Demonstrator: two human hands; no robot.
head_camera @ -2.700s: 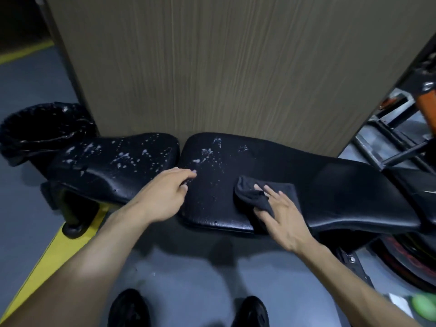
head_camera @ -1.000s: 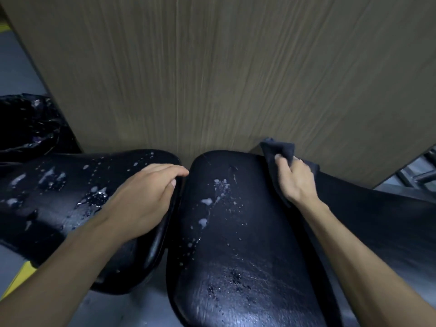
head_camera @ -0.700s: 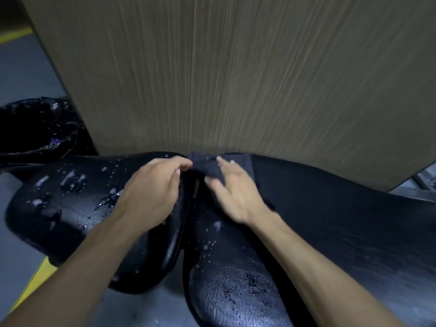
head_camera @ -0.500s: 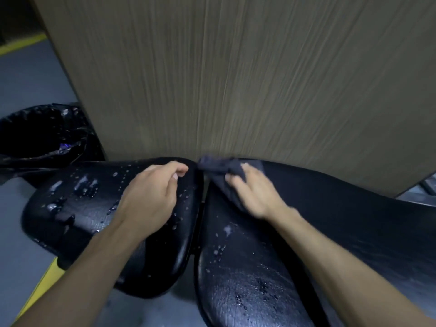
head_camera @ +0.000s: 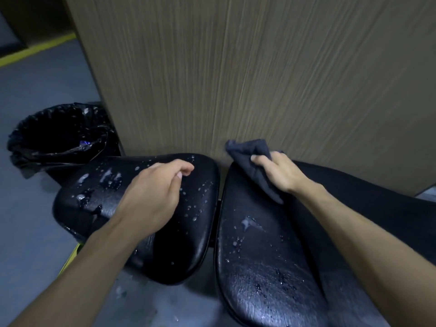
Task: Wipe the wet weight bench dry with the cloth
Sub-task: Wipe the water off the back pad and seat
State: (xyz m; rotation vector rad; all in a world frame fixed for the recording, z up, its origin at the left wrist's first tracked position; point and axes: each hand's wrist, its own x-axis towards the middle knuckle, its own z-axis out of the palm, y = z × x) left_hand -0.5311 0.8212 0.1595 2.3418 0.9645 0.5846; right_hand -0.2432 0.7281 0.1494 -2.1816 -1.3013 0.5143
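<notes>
The black padded weight bench has two pads split by a narrow gap. Water drops cover the left seat pad [head_camera: 94,201], and smaller drops dot the near part of the long right pad [head_camera: 257,260]. My right hand [head_camera: 278,173] grips a dark grey cloth [head_camera: 252,159] at the far left corner of the long pad, next to the wooden wall. My left hand [head_camera: 153,192] rests palm down on the seat pad with the fingers loosely curled and nothing in them.
A wood-grain wall [head_camera: 259,67] rises directly behind the bench. A bin lined with a black bag [head_camera: 59,135] stands on the grey floor at the left, close to the seat pad. A yellow floor line [head_camera: 35,51] runs at the far left.
My right hand has carried the cloth from the gap between the pads a little right, up to the long pad's far corner. The left hand stays on the seat pad. The view has pulled back slightly.
</notes>
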